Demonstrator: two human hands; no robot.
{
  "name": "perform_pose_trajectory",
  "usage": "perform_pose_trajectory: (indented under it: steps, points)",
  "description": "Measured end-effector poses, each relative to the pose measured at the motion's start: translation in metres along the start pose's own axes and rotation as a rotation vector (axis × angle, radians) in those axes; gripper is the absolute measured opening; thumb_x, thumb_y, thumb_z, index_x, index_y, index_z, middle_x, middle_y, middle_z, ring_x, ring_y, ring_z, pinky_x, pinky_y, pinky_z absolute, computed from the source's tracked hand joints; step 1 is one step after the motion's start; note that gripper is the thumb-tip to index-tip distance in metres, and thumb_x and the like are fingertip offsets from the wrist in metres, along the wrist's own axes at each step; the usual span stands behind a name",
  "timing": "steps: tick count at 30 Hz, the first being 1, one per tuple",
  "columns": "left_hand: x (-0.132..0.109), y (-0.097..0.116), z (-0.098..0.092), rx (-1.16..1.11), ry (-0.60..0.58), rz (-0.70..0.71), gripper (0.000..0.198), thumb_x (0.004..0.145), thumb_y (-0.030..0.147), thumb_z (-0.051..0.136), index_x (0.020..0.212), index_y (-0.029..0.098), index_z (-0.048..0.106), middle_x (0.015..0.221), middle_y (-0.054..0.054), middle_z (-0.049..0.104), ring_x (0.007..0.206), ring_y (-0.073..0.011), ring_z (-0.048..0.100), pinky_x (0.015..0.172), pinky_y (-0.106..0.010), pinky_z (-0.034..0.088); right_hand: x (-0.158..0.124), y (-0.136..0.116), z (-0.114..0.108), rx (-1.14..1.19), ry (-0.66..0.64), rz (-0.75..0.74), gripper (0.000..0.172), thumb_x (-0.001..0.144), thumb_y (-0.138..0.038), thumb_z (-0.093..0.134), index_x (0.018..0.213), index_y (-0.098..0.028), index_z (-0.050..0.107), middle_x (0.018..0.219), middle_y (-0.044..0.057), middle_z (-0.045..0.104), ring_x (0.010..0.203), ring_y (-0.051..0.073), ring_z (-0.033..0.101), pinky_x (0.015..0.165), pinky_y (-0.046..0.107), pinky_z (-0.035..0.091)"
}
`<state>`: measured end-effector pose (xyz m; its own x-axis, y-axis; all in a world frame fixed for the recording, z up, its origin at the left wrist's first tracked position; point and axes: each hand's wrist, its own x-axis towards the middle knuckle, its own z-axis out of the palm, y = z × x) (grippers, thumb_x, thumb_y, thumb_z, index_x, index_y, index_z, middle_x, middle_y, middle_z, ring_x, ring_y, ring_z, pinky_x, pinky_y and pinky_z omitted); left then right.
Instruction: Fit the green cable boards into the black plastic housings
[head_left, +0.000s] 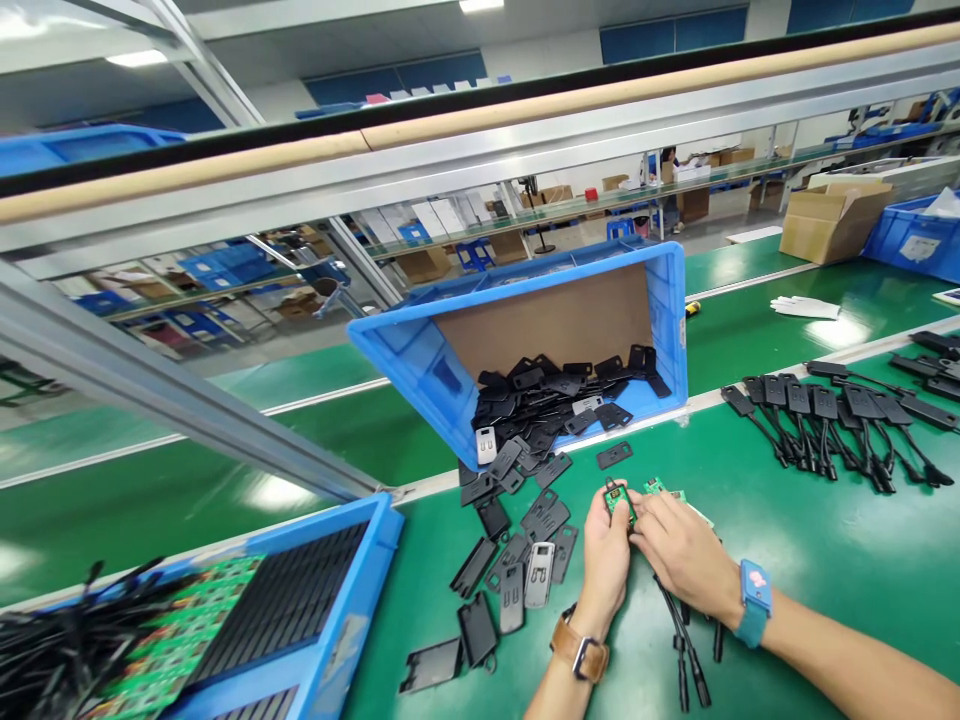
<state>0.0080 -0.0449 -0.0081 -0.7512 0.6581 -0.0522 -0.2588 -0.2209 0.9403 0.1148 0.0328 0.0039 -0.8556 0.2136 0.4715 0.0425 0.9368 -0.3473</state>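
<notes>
A small green circuit board (619, 497) with a display on it, seated in a black case, is gripped in my left hand (606, 545), thumb across its face. My right hand (681, 548) meets it from the right, fingers pinched together at the board's edge; the exact fingertip contact is partly hidden. More green boards (655, 486) lie just behind my right hand. Black cables with connector ends (691, 665) stick out from under that hand. Loose black plastic covers (512, 597) and open case shells (477, 630) are scattered on the green table left of my hands.
A tilted blue bin (679, 330) spills black covers onto the table. A blue tray (367, 600) at left holds cables, boards and black cases. Cased units with cables (825, 402) lie at right. Farther back are a white glove (805, 307), a cardboard box (832, 222) and a metal post (187, 390).
</notes>
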Motion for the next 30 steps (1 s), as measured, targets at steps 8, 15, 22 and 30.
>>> perform_pose_trajectory:
  steps: [8, 15, 22, 30]
  points:
    - [-0.006, 0.004, 0.005, -0.196, 0.036, 0.031, 0.036, 0.082, 0.041, 0.072, 0.107, 0.022, 0.055, 0.092, -0.004, 0.065, 0.096, -0.0240, 0.067, 0.090, -0.039, 0.050, 0.001, -0.002, 0.003, 0.479, -0.106, 0.350, 0.020, 0.094, -0.030, 0.057, 0.077, -0.020, 0.053, 0.060, -0.005, 0.055, 0.054, 0.013, 0.050, 0.053, 0.025, 0.033]
    - [-0.011, 0.006, 0.007, -0.234, 0.051, 0.069, 0.032, 0.085, 0.042, 0.070, 0.104, 0.021, 0.056, 0.092, -0.003, 0.062, 0.094, -0.0212, 0.065, 0.089, -0.035, 0.049, 0.001, -0.007, 0.008, 0.662, -0.086, 0.439, 0.033, 0.098, -0.034, 0.047, 0.069, -0.019, 0.051, 0.058, -0.003, 0.055, 0.054, 0.013, 0.050, 0.055, 0.024, 0.034]
    - [-0.014, 0.010, 0.010, -0.244, 0.076, 0.079, 0.029, 0.083, 0.043, 0.072, 0.097, 0.022, 0.057, 0.089, -0.003, 0.062, 0.089, -0.0202, 0.064, 0.089, -0.035, 0.048, -0.005, -0.017, 0.008, 0.413, 0.059, 0.331, 0.026, 0.098, -0.031, 0.047, 0.074, -0.021, 0.050, 0.063, -0.002, 0.055, 0.058, 0.016, 0.050, 0.058, 0.027, 0.031]
    - [-0.019, 0.017, 0.015, -0.372, 0.101, 0.046, 0.027, 0.082, 0.038, 0.073, 0.098, 0.022, 0.059, 0.088, -0.001, 0.058, 0.091, -0.0196, 0.062, 0.091, -0.036, 0.047, -0.005, -0.014, 0.012, 0.443, 0.009, 0.336, 0.030, 0.099, -0.032, 0.044, 0.071, -0.021, 0.045, 0.059, -0.003, 0.048, 0.055, 0.014, 0.045, 0.056, 0.027, 0.026]
